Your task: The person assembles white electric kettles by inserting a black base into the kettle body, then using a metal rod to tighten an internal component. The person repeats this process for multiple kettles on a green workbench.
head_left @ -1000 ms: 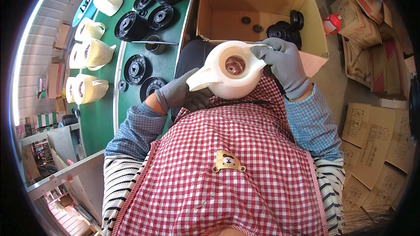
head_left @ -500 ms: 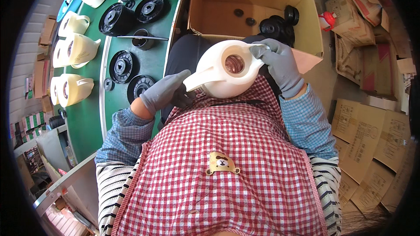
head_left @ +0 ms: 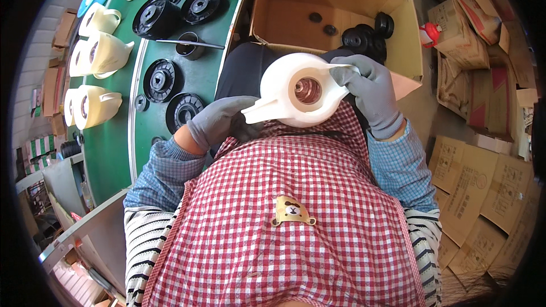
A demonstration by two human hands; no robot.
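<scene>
A white plastic vacuum jug (head_left: 278,82) lies over my lap, its round mouth turned up toward me, a shiny coppery liner visible inside. My right hand (head_left: 369,88), in a grey glove, closes on the narrow part that juts from the jug's right side. At the left, my gloved left hand (head_left: 227,122) is curled around the end of the long ridged part; its fingertips are partly hidden beneath it.
On the green table (head_left: 108,159) at my left stand several white jugs (head_left: 102,54) and black round plastic parts (head_left: 162,79). A thin rod rests across a black cup (head_left: 190,50). Ahead, an open cardboard box (head_left: 296,17) holds black round pieces (head_left: 361,40). Flattened cartons (head_left: 472,182) cover the floor at right.
The jug has shifted slightly right and turned a little, so its mouth faces me more. My left hand has come in closer around the jug's left end; my right hand keeps its hold.
</scene>
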